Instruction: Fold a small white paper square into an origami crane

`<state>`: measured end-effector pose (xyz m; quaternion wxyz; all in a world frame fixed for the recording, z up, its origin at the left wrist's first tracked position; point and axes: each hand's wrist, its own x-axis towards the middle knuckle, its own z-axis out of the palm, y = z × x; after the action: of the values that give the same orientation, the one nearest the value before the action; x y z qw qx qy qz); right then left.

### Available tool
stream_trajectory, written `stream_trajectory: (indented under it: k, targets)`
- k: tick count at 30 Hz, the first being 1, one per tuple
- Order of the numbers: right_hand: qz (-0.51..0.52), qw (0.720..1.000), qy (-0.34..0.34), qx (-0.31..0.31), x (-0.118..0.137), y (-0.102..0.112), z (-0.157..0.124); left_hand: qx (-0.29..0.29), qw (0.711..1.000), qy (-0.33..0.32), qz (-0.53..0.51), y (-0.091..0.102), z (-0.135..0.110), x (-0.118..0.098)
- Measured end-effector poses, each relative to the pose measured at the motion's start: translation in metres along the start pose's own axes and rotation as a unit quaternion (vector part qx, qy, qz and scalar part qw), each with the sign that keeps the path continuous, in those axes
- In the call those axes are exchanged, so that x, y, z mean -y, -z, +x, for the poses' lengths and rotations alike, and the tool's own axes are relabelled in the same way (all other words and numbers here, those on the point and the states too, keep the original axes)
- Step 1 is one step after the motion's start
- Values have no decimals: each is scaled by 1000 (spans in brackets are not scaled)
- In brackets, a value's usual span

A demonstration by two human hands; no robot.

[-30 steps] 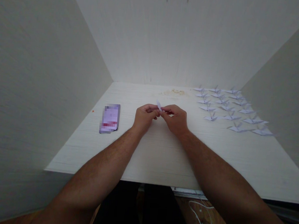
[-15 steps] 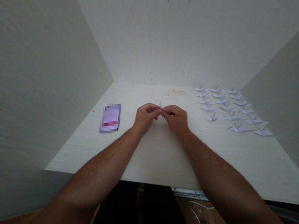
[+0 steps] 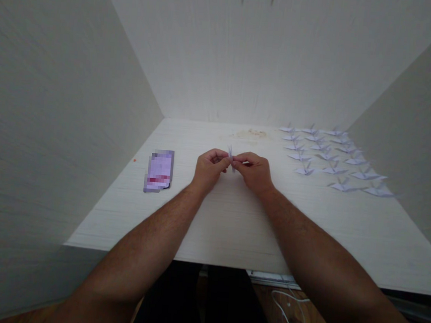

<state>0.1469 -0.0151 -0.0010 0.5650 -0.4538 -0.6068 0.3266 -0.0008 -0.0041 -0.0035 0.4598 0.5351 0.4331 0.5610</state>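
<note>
Head view, our only one: we hold a small piece of folded white paper (image 3: 230, 150) between our two hands, over the middle of the white table (image 3: 229, 222). Our left hand (image 3: 209, 166) has its thumb and forefinger closed on the paper from one side; our right hand (image 3: 254, 169) pinches it from the other, fingertips nearly meeting. How the remaining fingers bear on it we cannot tell.

A second ago the paper showed as one slanted blade above our fingers. Half a second later it showed as thin, parted points, and now a pale tip (image 3: 233, 169) also shows below the pinch. Our hands and forearms have hardly shifted, so we judge that the change is in the paper itself, turned or spread by the fingertips, and that the shaping is in progress rather than done. Its exact folds are too small to make out.

To our right, white paper cranes (image 3: 335, 169) stand in rough rows, well apart from our hands. To our left lies a blurred purple object (image 3: 161, 167), untouched.
</note>
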Motion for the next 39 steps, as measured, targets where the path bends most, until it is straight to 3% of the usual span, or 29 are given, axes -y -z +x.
stream_trajectory:
  k: [11,16,24,39]
  targets:
    - [-50,998,10,-27,3,-3,-3,-13,994,-37,99,-3,-2,-2]
    - [-67,997,9,-42,3,-3,-4,-17,996,-44,78,-7,-4,-3]
    - [-75,996,-7,-51,3,-3,-4,-25,999,35,8,-10,-3,-4]
    - [-46,998,-17,-29,-2,-2,-1,-7,999,18,41,-8,-5,-7]
